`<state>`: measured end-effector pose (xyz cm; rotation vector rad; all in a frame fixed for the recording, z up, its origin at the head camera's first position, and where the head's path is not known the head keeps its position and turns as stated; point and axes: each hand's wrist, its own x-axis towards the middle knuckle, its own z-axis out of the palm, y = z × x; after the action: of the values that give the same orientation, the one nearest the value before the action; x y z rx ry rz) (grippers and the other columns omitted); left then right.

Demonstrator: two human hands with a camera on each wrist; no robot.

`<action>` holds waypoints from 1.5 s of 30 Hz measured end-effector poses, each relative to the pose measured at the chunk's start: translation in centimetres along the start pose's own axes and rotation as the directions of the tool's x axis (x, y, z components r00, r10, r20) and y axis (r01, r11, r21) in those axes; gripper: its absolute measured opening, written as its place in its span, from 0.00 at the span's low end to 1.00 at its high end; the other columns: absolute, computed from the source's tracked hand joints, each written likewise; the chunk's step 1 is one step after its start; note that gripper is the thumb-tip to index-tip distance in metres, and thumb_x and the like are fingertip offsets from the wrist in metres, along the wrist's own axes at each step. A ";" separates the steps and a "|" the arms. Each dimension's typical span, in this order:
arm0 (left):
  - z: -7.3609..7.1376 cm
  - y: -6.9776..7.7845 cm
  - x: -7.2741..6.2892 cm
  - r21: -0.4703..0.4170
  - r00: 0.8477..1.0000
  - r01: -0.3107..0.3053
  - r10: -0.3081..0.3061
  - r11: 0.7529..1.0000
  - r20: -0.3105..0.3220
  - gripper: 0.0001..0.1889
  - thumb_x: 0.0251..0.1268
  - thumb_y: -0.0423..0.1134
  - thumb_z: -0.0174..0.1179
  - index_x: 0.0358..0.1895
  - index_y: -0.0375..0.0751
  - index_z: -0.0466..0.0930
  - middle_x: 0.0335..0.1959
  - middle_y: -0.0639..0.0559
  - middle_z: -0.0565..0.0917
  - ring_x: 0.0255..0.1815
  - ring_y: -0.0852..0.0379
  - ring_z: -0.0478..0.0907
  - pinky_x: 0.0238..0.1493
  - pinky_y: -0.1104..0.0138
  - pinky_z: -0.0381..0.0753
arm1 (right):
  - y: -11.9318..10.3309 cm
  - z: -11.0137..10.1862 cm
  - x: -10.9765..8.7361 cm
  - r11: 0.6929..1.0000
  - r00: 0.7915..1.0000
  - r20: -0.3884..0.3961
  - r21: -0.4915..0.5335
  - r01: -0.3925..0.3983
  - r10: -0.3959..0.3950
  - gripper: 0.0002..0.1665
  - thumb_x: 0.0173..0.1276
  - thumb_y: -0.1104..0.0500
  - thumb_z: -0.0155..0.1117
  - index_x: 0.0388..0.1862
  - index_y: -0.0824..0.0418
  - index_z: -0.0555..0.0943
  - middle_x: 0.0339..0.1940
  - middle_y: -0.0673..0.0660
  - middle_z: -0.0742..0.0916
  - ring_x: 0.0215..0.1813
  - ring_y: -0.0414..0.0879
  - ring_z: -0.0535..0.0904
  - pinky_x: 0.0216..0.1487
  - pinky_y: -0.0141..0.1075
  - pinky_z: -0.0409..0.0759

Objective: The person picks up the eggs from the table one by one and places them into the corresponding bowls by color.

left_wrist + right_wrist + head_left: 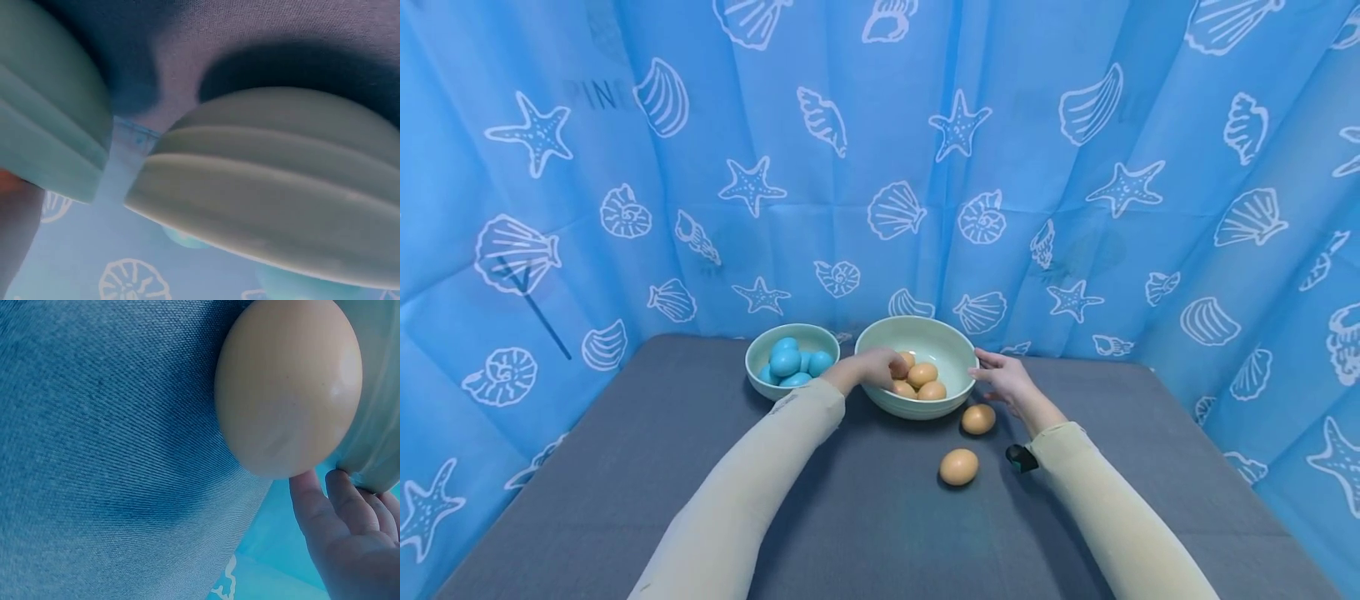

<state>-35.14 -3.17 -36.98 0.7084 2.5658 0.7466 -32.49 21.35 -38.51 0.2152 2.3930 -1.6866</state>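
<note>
My left hand (880,367) reaches over the near left rim of the larger pale green bowl (955,350). Its fingers are down among several brown eggs (922,374); the fingertips are hidden, so whether they hold an egg cannot be told. At the bowl's right side my right hand (1006,382) holds the rim, with fingers (353,500) against the outer wall. Just below that hand a brown egg (978,419) lies on the cloth, large in the right wrist view. Another brown egg (958,467) lies nearer the front.
A smaller green bowl (760,385) with several blue eggs (785,362) stands to the left, close to my left forearm. Grey cloth (865,517) covers the table. Behind it hangs a blue shell-patterned curtain (850,183). A small black object (1021,457) sits by my right cuff.
</note>
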 end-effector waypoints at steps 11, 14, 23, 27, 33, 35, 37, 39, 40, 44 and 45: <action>0.8 -0.3 -3.1 -0.275 0.949 -0.202 0.119 0.940 -0.290 0.24 0.64 0.26 0.61 0.64 0.29 0.72 0.59 0.34 0.76 0.58 0.39 0.75 0.56 0.57 0.79 | 0.0 0.0 0.0 1.000 1.000 0.005 -0.002 0.006 -0.006 0.35 0.76 0.62 0.53 0.78 0.60 0.54 0.77 0.64 0.57 0.75 0.61 0.56 0.62 0.55 0.72; 1.4 0.1 -4.3 -0.296 0.934 -0.219 0.111 0.930 -0.340 0.23 0.65 0.28 0.62 0.63 0.30 0.73 0.57 0.34 0.78 0.54 0.41 0.77 0.52 0.58 0.81 | 0.0 0.1 0.0 1.000 1.000 0.006 -0.002 0.006 -0.006 0.36 0.76 0.62 0.53 0.78 0.60 0.54 0.77 0.64 0.57 0.75 0.61 0.56 0.62 0.55 0.72; 3.7 0.4 -7.2 -0.301 0.919 -0.221 0.095 0.928 -0.383 0.21 0.64 0.33 0.64 0.60 0.31 0.76 0.51 0.38 0.82 0.48 0.46 0.80 0.45 0.63 0.83 | 0.0 0.1 0.0 1.000 1.000 0.006 -0.001 0.002 -0.002 0.35 0.76 0.61 0.54 0.78 0.60 0.54 0.77 0.63 0.57 0.75 0.60 0.56 0.63 0.55 0.72; 4.9 0.5 -7.8 -0.293 0.940 -0.244 0.151 0.924 -0.306 0.21 0.64 0.33 0.65 0.59 0.33 0.76 0.51 0.41 0.82 0.48 0.48 0.81 0.44 0.65 0.83 | 0.0 0.0 -0.1 1.000 1.000 0.004 -0.003 0.001 -0.001 0.36 0.76 0.61 0.54 0.78 0.60 0.54 0.77 0.63 0.57 0.75 0.60 0.57 0.62 0.54 0.73; 6.7 1.2 -8.1 -0.318 0.958 -0.247 0.180 0.916 -0.224 0.25 0.62 0.33 0.66 0.62 0.31 0.73 0.54 0.36 0.79 0.48 0.48 0.81 0.46 0.67 0.83 | -0.1 0.0 0.0 1.000 1.000 0.007 -0.003 -0.001 0.001 0.36 0.76 0.61 0.54 0.78 0.59 0.54 0.78 0.63 0.57 0.75 0.60 0.57 0.59 0.53 0.74; 7.2 1.6 -8.1 -0.349 0.965 -0.227 0.162 0.909 -0.205 0.27 0.62 0.32 0.67 0.64 0.29 0.71 0.55 0.34 0.78 0.48 0.47 0.82 0.47 0.66 0.83 | -0.1 0.0 0.0 1.000 1.000 0.009 -0.004 -0.003 0.003 0.36 0.76 0.61 0.54 0.78 0.59 0.54 0.78 0.63 0.57 0.75 0.60 0.57 0.59 0.53 0.74; 7.7 2.0 -8.2 -0.389 0.976 -0.188 0.125 0.902 -0.180 0.30 0.61 0.31 0.67 0.65 0.29 0.68 0.56 0.34 0.78 0.49 0.47 0.82 0.47 0.65 0.83 | 0.0 0.0 0.1 1.000 1.000 0.009 -0.002 -0.006 0.006 0.36 0.76 0.61 0.54 0.78 0.59 0.54 0.78 0.63 0.57 0.75 0.60 0.57 0.59 0.53 0.74; 8.2 2.4 -8.1 -0.413 0.984 -0.146 0.088 0.899 -0.156 0.32 0.60 0.31 0.68 0.67 0.29 0.66 0.57 0.35 0.77 0.49 0.47 0.82 0.47 0.64 0.83 | 0.0 -0.1 0.1 1.000 1.000 0.007 -0.001 -0.009 0.009 0.36 0.76 0.61 0.54 0.78 0.59 0.54 0.78 0.62 0.57 0.75 0.59 0.57 0.58 0.52 0.75; 8.4 2.6 -8.1 -0.422 0.987 -0.125 0.070 0.898 -0.144 0.33 0.60 0.32 0.69 0.68 0.30 0.65 0.58 0.35 0.77 0.48 0.47 0.82 0.46 0.63 0.83 | -0.1 -0.1 0.1 1.000 1.000 0.006 -0.002 -0.009 0.009 0.36 0.76 0.61 0.54 0.78 0.59 0.54 0.78 0.62 0.57 0.75 0.59 0.57 0.58 0.52 0.75; 9.3 3.3 -7.8 -0.416 0.992 -0.087 0.039 0.905 -0.121 0.36 0.58 0.33 0.70 0.69 0.32 0.64 0.58 0.38 0.76 0.45 0.50 0.82 0.44 0.63 0.83 | -0.1 -0.1 0.1 1.000 1.000 -0.001 -0.018 -0.007 0.007 0.36 0.76 0.60 0.54 0.78 0.59 0.54 0.78 0.63 0.57 0.74 0.60 0.57 0.58 0.52 0.76; 9.5 3.5 -7.7 -0.415 0.992 -0.084 0.037 0.906 -0.120 0.36 0.57 0.33 0.71 0.68 0.32 0.64 0.57 0.38 0.77 0.44 0.50 0.82 0.44 0.63 0.83 | -0.1 -0.1 0.1 1.000 1.000 -0.004 -0.021 -0.008 0.008 0.36 0.76 0.60 0.54 0.78 0.58 0.54 0.78 0.63 0.57 0.74 0.60 0.57 0.58 0.52 0.76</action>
<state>-23.24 -1.22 -40.88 0.6195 2.3591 1.3401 -32.58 21.38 -38.43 0.2249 2.4085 -1.6587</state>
